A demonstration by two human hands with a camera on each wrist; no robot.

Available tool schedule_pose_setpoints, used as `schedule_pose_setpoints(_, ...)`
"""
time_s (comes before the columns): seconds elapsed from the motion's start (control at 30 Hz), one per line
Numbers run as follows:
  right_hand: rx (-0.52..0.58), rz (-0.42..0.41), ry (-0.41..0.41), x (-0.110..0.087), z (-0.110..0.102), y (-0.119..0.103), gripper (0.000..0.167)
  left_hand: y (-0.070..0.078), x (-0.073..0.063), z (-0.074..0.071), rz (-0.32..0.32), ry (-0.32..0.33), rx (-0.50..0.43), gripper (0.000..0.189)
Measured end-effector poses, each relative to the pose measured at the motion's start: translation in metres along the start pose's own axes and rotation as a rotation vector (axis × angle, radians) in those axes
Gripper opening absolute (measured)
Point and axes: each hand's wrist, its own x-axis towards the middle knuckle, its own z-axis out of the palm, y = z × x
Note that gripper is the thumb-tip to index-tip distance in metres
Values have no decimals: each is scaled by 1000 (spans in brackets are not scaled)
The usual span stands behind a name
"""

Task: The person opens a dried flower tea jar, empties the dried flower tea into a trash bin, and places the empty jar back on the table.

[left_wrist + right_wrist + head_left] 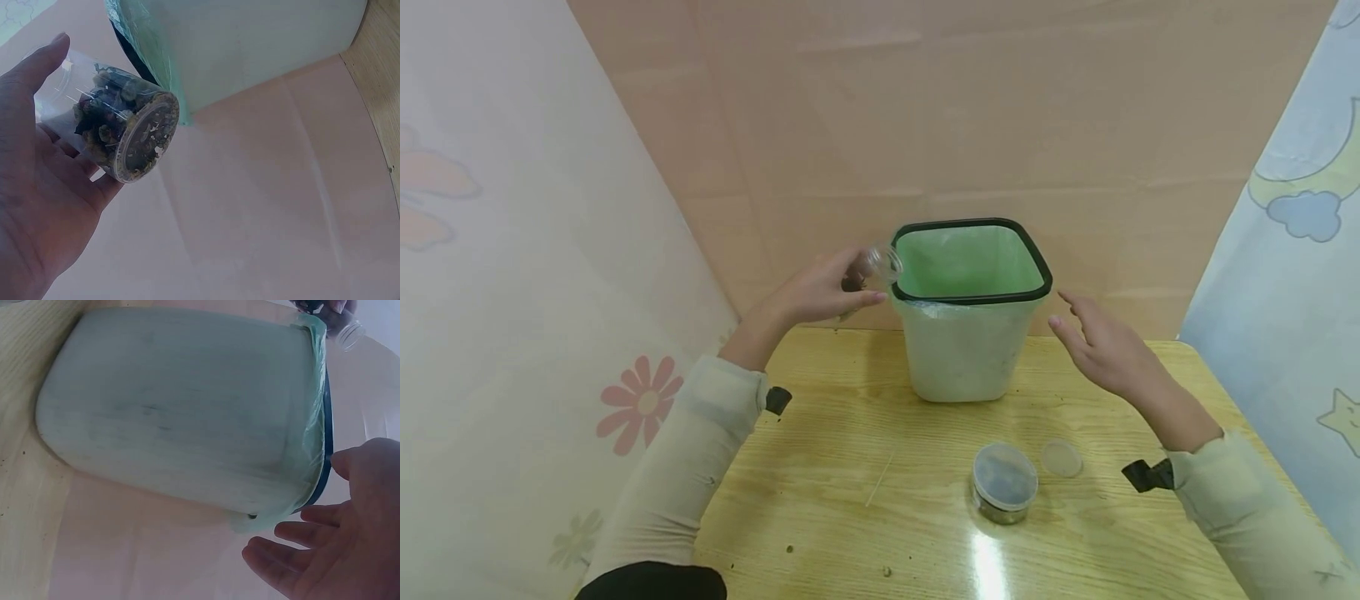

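Observation:
My left hand grips a clear plastic jar at the left of the bin's rim. The jar is tilted, its open mouth towards the bin, and dark dried flower-like pieces lie inside near its base. A pale bin stands upright at the back of the table, with a green bag lining it and a dark frame around its top. Beside the bin's right side, my right hand is held up with its fingers extended, holding nothing. In the right wrist view its fingertips are close to the rim.
A round lidded container stands on the wooden table in front of the bin. To its right lies a flat clear disc, and a thin pale stick lies to its left. A pink backdrop rises behind.

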Motion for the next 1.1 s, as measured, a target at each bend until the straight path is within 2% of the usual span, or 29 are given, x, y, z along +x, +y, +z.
schedule_pose_setpoints(0.4,25,-3,15,19,-13,-19,72,-3,3,0,1,0,-15,50)
schedule_pose_setpoints(0.67,13,-42,31,32,-13,-24,70,-6,7,0,11,-7,-1,50)
schedule_pose_setpoints(1.1,-14,-22,8,56,-11,-29,75,-7,15,0,-1,-7,-6,49)
